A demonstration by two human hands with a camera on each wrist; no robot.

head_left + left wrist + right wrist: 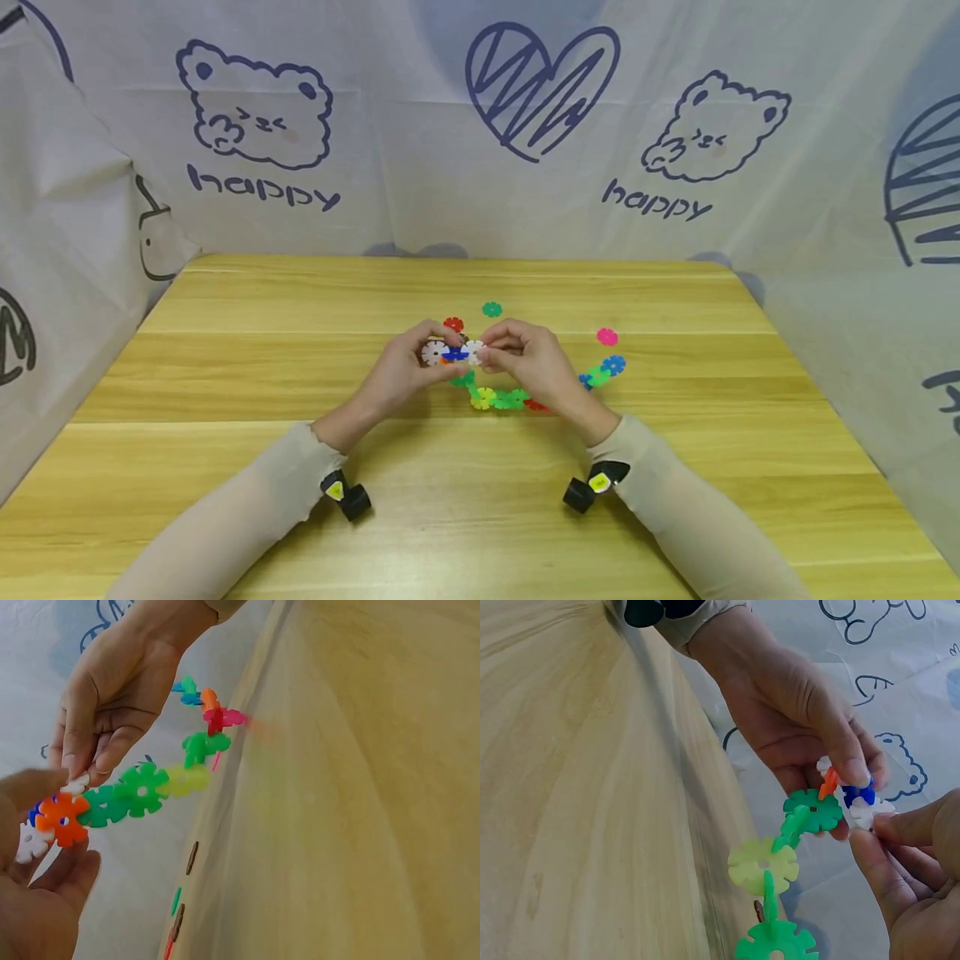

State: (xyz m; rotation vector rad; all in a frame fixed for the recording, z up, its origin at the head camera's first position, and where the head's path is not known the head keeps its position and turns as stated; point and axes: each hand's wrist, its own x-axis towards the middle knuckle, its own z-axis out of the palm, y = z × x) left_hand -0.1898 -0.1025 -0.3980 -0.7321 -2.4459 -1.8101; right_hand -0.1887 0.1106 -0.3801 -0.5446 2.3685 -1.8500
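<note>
My left hand [397, 367] holds the end of a chain of notched plastic snowflake discs, its thumb and fingers about a blue disc [454, 354] and an orange disc [64, 820]. A white disc [434, 353] sits at the left end. Between thumb and forefinger, my right hand [536, 358] pinches another white disc [473, 352] against the blue one; whether their slots are joined I cannot tell. From the orange disc the chain runs through green discs [142, 790] and a yellow disc [763, 866], then curves behind the right hand to a blue disc [613, 365].
On the wooden table [465, 517], beyond the hands, lie a loose red disc [453, 324] and a loose green disc [492, 309]. A pink disc [607, 337] lies farther right. A white printed curtain [405, 150] hangs behind the table.
</note>
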